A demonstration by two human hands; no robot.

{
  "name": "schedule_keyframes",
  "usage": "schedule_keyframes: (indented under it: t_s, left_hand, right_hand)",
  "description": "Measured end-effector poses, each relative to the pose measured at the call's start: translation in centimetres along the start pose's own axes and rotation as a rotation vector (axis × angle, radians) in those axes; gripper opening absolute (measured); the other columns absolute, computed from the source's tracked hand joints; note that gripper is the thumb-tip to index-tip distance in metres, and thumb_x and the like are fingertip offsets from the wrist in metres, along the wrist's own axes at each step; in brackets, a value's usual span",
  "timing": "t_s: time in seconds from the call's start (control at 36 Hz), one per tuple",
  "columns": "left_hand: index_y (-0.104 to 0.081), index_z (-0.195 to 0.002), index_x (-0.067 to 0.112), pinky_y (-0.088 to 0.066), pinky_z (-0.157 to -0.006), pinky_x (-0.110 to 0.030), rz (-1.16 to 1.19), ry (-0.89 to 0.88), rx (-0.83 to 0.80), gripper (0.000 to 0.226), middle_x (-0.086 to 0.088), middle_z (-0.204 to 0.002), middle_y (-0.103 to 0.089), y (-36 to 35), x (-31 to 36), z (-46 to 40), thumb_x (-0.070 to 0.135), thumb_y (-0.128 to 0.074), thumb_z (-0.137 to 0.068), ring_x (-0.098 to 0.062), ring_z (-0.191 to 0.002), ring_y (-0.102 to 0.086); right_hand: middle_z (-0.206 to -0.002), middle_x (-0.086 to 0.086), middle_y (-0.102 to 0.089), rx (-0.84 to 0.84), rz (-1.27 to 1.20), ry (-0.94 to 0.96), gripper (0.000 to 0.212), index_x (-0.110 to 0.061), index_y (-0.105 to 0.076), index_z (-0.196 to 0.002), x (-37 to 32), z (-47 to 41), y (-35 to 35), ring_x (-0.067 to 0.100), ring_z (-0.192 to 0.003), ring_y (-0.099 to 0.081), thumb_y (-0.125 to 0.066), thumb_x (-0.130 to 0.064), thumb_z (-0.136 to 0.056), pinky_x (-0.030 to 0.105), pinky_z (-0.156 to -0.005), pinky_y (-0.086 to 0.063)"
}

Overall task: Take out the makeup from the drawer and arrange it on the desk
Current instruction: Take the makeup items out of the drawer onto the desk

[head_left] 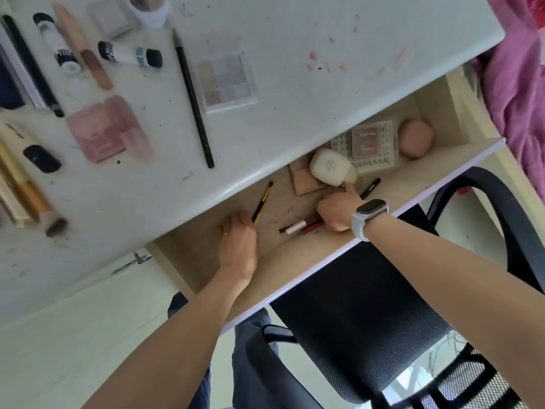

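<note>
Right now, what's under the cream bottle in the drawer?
The cream bottle lies on a tan card, and its far side overlaps the lash tray. Whatever is directly beneath it is hidden.

The scene is viewed from one head-worn camera, aimed steeply down, close over the open drawer (pixel 295 255) and desk (pixel 295 39).

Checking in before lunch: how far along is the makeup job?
About halfway. Tubes, a palette and a pencil already lie on the desk. The left hand holds a brush; the right hand touches a bottle. A sponge and lash box remain in the drawer.
</note>
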State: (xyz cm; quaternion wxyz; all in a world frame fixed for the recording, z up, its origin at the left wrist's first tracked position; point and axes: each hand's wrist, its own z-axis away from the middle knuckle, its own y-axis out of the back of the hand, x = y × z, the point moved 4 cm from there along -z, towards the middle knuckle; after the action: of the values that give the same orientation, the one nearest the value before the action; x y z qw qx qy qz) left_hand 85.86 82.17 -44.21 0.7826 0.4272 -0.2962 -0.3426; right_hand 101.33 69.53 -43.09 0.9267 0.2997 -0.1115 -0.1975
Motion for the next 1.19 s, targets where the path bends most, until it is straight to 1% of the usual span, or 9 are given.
schedule_keyframes:
  t_s: [0.11,0.19,0.31,0.39,0.56,0.72,0.86,1.06,1.19]
  left_hand:
    - [-0.051,-0.106,0.009,-0.035,-0.085,-0.035,-0.139,-0.028,-0.025,0.020,-0.008,-0.109,-0.057,-0.4,-0.1,-0.1,0.022,-0.044,-0.093,-0.025,-0.102,-0.053]
    - [-0.052,-0.106,0.009,-0.036,-0.086,-0.035,-0.147,-0.041,-0.026,0.021,-0.008,-0.109,-0.058,-0.6,-0.2,-0.2,0.024,-0.044,-0.094,-0.025,-0.100,-0.054]
    - [-0.054,-0.108,0.010,-0.035,-0.089,-0.035,-0.128,-0.060,-0.033,0.021,-0.007,-0.113,-0.057,-0.4,-0.7,0.1,0.025,-0.047,-0.095,-0.026,-0.106,-0.052]
    - [-0.055,-0.105,0.012,-0.035,-0.088,-0.033,-0.034,-0.064,-0.030,0.019,-0.006,-0.109,-0.059,0.6,-1.0,0.7,0.025,-0.049,-0.094,-0.025,-0.104,-0.053]
    - [-0.053,-0.096,0.012,-0.046,-0.059,-0.026,0.489,-0.060,-0.102,0.008,-0.001,-0.077,-0.062,3.9,-1.6,3.6,0.019,-0.049,-0.095,-0.019,-0.072,-0.064]
    - [-0.045,-0.098,0.025,-0.047,-0.069,-0.008,0.871,-0.040,-0.159,0.010,0.006,-0.084,-0.066,7.0,-3.0,6.9,0.016,-0.048,-0.096,-0.002,-0.079,-0.065]
    - [-0.047,-0.100,0.035,-0.046,-0.068,-0.007,1.007,-0.037,-0.095,0.024,0.009,-0.080,-0.064,10.7,-5.6,8.4,0.011,-0.045,-0.097,0.000,-0.074,-0.066]
    - [-0.057,-0.090,0.028,-0.047,-0.061,-0.009,1.190,0.089,0.139,0.032,0.003,-0.071,-0.063,16.8,-12.0,9.3,-0.001,-0.043,-0.094,-0.001,-0.057,-0.060]
    - [-0.058,-0.092,0.022,-0.053,-0.066,-0.022,1.348,0.251,0.318,0.021,0.004,-0.077,-0.064,20.5,-18.2,10.2,0.005,-0.046,-0.095,-0.006,-0.056,-0.057]
  right_hand:
    - [-0.071,-0.002,-0.050,-0.070,0.038,0.060,0.021,-0.015,-0.048,-0.069,-1.1,0.4,0.2,0.020,-0.078,-0.044,-0.043,-0.005,-0.086,0.044,-0.096,-0.027]
    - [-0.098,0.004,-0.058,-0.061,0.020,0.102,0.019,-0.011,-0.059,-0.095,-1.6,1.0,-0.1,0.023,-0.096,-0.049,-0.042,-0.005,-0.089,0.042,-0.097,-0.028]
    - [-0.117,0.008,-0.052,0.028,-0.034,0.115,0.028,-0.010,-0.053,-0.118,-1.7,2.2,0.4,0.024,-0.110,-0.047,-0.041,-0.011,-0.093,0.036,-0.094,-0.033]
    - [-0.108,0.006,-0.055,0.055,-0.137,0.115,0.023,-0.012,-0.052,-0.112,-1.7,3.2,1.4,0.022,-0.096,-0.049,-0.042,-0.010,-0.092,0.032,-0.081,-0.031]
    - [-0.079,-0.002,-0.056,0.131,-0.666,0.068,0.009,-0.017,-0.051,-0.099,-1.7,6.3,3.2,0.015,-0.067,-0.052,-0.042,-0.019,-0.097,0.027,-0.059,-0.041]
    - [-0.078,-0.005,-0.064,0.275,-1.419,0.077,0.028,-0.032,-0.051,-0.098,-4.2,10.0,4.3,0.006,-0.074,-0.062,-0.048,-0.004,-0.094,0.018,-0.074,-0.049]
    - [-0.080,0.008,-0.067,0.386,-1.855,0.062,0.017,-0.011,-0.055,-0.102,-7.3,11.2,6.7,0.015,-0.069,-0.066,-0.046,0.001,-0.094,0.023,-0.069,-0.052]
    - [-0.077,0.002,-0.071,0.369,-2.009,0.204,0.017,-0.009,-0.055,-0.105,-13.4,10.8,14.1,0.015,-0.064,-0.066,-0.044,-0.002,-0.095,0.014,-0.055,-0.045]
    - [-0.082,0.004,-0.069,0.331,-1.923,0.222,0.015,-0.011,-0.059,-0.104,-18.9,9.4,19.9,0.016,-0.067,-0.065,-0.049,-0.007,-0.095,0.020,-0.060,-0.050]
